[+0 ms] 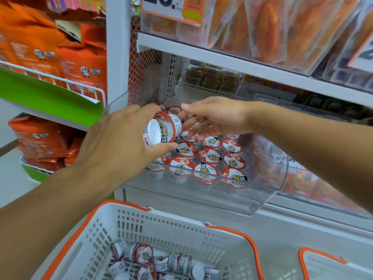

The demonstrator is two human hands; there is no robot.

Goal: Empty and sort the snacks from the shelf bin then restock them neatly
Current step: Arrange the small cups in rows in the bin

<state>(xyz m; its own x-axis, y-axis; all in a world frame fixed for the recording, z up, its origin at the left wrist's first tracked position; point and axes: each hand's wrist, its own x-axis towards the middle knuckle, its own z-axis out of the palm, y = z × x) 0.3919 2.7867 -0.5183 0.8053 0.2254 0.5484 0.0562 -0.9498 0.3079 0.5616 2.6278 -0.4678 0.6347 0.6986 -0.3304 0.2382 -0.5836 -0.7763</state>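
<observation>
A clear plastic shelf bin [260,190] holds several small snack cups with red-and-white lids [210,156], standing upright in rows. My left hand [121,144] grips one such cup [161,129], tipped on its side with its white bottom facing me, over the bin's left end. My right hand [214,116] reaches into the bin just right of that cup, fingers spread above the back rows, holding nothing that I can see. Below, a white basket with orange rim [161,225] contains several more of the same cups [153,261], lying jumbled.
Orange snack bags [60,57] fill wire racks on the left. A white shelf [242,63] above the bin carries clear packs of orange snacks. A second orange-rimmed basket [327,265] shows at bottom right. A neighbouring clear bin [314,178] holds orange packets.
</observation>
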